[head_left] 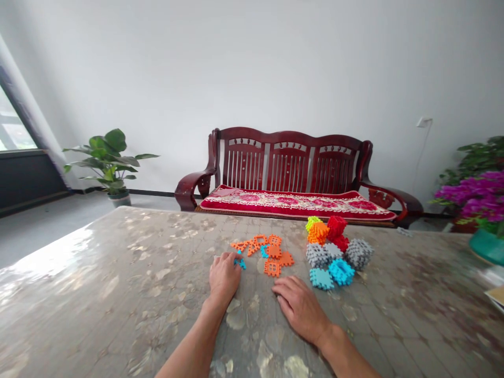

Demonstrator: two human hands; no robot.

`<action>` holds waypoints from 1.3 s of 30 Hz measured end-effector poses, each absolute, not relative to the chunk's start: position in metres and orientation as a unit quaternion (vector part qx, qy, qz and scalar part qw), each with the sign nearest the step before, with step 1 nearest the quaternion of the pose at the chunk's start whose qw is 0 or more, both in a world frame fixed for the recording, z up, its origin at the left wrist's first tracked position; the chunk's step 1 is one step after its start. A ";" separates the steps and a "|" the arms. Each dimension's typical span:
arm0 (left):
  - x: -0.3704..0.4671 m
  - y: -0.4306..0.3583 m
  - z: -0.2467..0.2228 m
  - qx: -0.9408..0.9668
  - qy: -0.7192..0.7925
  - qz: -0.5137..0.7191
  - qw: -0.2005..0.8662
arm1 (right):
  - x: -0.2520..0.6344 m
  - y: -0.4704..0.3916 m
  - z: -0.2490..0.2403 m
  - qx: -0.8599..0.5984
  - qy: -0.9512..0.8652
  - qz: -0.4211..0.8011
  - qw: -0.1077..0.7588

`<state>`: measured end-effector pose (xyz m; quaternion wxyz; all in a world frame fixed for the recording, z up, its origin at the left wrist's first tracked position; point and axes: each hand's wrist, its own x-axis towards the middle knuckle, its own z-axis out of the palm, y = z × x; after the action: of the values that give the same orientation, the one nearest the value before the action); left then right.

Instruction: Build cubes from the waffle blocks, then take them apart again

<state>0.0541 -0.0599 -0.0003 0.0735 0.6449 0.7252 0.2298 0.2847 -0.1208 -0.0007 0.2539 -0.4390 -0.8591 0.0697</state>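
Observation:
My left hand [226, 276] is over the table, fingers curled and closed at a small blue interlocking building piece [241, 263], which sticks out past the fingertips. My right hand [301, 305] lies on the tabletop with its fingers stretched out and nothing in them. Just beyond it is an orange window-shaped piece [272, 268], part of a loose group with an orange square piece [274, 251] and orange triangular frames [239, 245]. To the right stand sorted stacks: blue pieces [341, 271], grey pieces [359, 254], red pieces [337, 226], orange pieces [318, 232] and yellow-green pieces [313, 221].
The table [129, 294] has a patterned, glossy cover. Behind its far edge stands a dark red wooden bench [289, 163] with a red floral cushion [291, 202]. A potted plant [112, 163] is at the left; purple flowers [478, 194] in a teal pot [488, 247] are at the right.

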 end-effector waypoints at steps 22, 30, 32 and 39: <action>0.056 -0.058 -0.001 0.647 0.724 0.230 0.067 | 0.255 -0.084 0.026 -0.508 -0.831 -0.035 0.223; 0.056 -0.058 0.002 0.646 0.723 0.233 0.072 | 0.226 -0.036 0.039 -0.572 -0.804 -0.068 0.144; 0.056 -0.058 0.001 0.647 0.721 0.236 0.072 | 0.223 -0.030 0.038 -0.578 -0.805 -0.067 0.115; 0.058 -0.058 0.004 0.641 0.723 0.244 0.084 | 0.216 -0.030 0.035 -0.560 -0.821 -0.083 0.074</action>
<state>0.0576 -0.0578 0.0039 0.0839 0.6405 0.7232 0.2441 0.2159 -0.0302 0.0351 0.0742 -0.5599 -0.8210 -0.0834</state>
